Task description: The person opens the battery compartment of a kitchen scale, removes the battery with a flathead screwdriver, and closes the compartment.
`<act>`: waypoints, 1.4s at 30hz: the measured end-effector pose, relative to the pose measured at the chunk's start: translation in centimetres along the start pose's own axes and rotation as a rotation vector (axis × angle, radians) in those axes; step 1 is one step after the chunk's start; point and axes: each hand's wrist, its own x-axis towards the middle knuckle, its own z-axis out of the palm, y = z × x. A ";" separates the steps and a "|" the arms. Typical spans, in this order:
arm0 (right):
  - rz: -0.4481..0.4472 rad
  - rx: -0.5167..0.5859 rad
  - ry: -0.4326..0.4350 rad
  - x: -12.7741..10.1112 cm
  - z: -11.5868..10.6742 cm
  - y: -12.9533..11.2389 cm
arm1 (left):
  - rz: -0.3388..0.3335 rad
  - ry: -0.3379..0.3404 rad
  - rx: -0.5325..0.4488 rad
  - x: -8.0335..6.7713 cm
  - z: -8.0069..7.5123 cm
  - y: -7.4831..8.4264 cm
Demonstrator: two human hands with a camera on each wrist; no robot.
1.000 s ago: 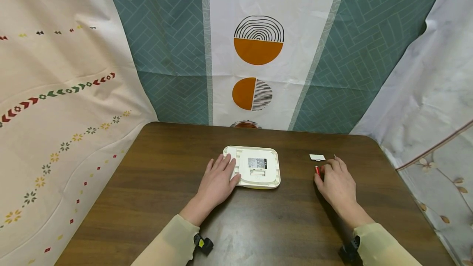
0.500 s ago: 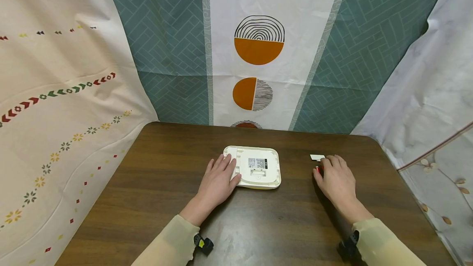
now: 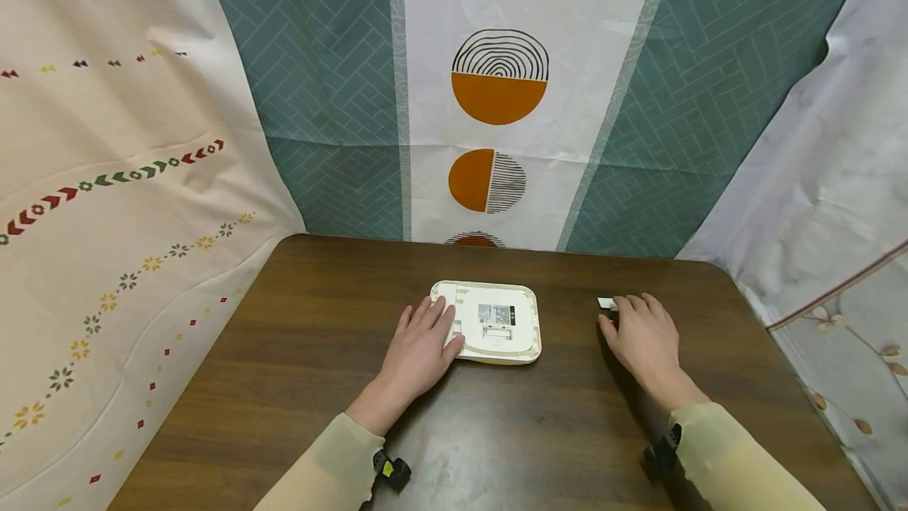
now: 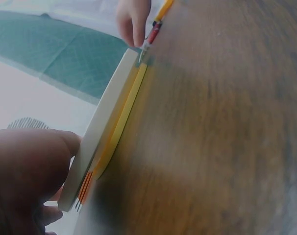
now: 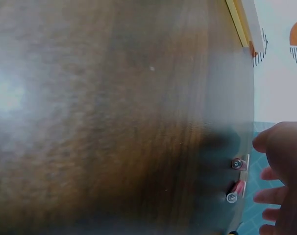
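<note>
A white flat device (image 3: 500, 323) lies underside up in the middle of the brown table (image 3: 298, 353), a label on its back. My left hand (image 3: 424, 340) rests flat on its left edge, thumb along the front rim; the left wrist view shows the thumb (image 4: 28, 166) against the device's side (image 4: 107, 122). My right hand (image 3: 638, 331) lies to the right with fingers stretched over two small batteries (image 5: 235, 181), one of them red. A small white cover piece (image 3: 605, 303) lies just beyond its fingertips. In the head view the hand hides the batteries.
Patterned cloths hang behind the table (image 3: 496, 101) and at both sides. The table's rounded right corner (image 3: 716, 266) is close to my right hand. Bare wood stretches in front of the device and to the left.
My right hand has slid forward a little, covering the red battery that showed earlier and reaching the white cover piece. The left hand and the device have stayed put.
</note>
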 end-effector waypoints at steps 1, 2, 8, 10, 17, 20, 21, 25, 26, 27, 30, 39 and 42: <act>0.004 -0.001 -0.012 0.1 0.0 0.0 | -0.001 -0.001 0.000 0.0 0.0 0.0; 0.010 -0.002 -0.025 0.2 0.1 0.0 | -0.001 -0.001 0.001 0.0 0.0 0.0; 0.041 -0.001 -0.073 0.4 0.3 0.0 | 0.001 -0.002 0.002 0.0 0.2 0.0; 0.047 0.002 -0.082 0.5 0.4 0.0 | 0.002 -0.002 0.003 0.0 0.2 0.0; 0.081 0.004 -0.132 0.6 0.7 -0.1 | -0.001 -0.011 0.009 0.0 0.4 -0.1; 0.081 -0.001 -0.144 0.8 0.7 -0.3 | 0.000 -0.012 0.008 0.0 0.4 -0.1; 0.081 -0.001 -0.147 0.8 0.6 -0.4 | 0.000 -0.010 0.008 0.0 0.4 -0.1; 0.082 0.003 -0.157 0.9 0.6 -0.5 | 0.005 0.000 0.005 -0.1 0.3 0.0; 0.082 0.004 -0.159 0.9 0.7 -0.5 | 0.004 -0.002 0.004 -0.1 0.3 0.0; 0.083 0.005 -0.162 0.9 0.7 -0.5 | 0.003 -0.001 0.001 -0.1 0.2 0.0; 0.079 0.007 -0.168 1.0 1.0 -0.4 | 0.000 -0.004 -0.002 -0.1 0.2 0.1; -0.006 0.041 -0.115 1.1 1.2 -0.7 | -0.004 -0.006 -0.002 0.0 0.0 0.1; -0.037 0.054 -0.098 1.2 1.1 -1.0 | -0.003 -0.004 0.001 0.0 0.0 0.0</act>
